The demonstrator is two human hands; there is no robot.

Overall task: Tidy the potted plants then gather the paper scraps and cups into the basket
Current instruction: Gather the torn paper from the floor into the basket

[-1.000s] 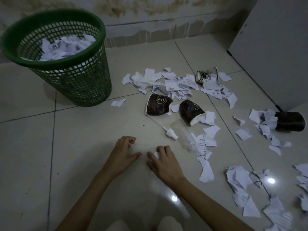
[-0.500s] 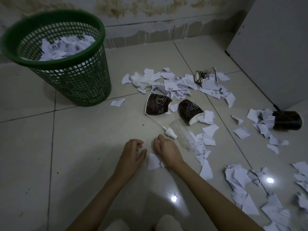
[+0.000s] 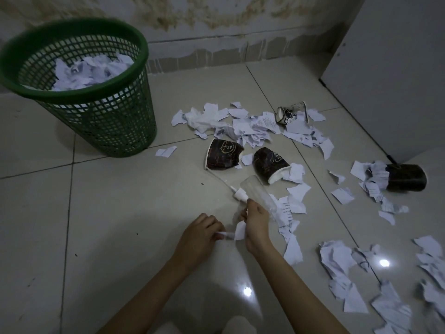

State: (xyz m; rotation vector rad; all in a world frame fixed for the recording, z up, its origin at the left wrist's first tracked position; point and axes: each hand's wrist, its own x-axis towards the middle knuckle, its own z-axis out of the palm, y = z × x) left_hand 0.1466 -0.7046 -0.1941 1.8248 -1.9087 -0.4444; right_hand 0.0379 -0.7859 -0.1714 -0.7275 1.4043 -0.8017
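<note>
While the green basket (image 3: 101,131) already holds a heap of scraps, most litter remains on the floor tiles (image 3: 120,213): three dark paper cups (image 3: 222,156) lying on their sides, a crushed printed cup (image 3: 290,114), a clear plastic cup (image 3: 258,196) and many paper scraps (image 3: 255,127). Left hand (image 3: 198,237) and right hand (image 3: 256,224) each pinch a white scrap (image 3: 239,231) low over the floor (one piece or two: unclear). No potted plants in view; scraps at right are cut off by the frame
</note>
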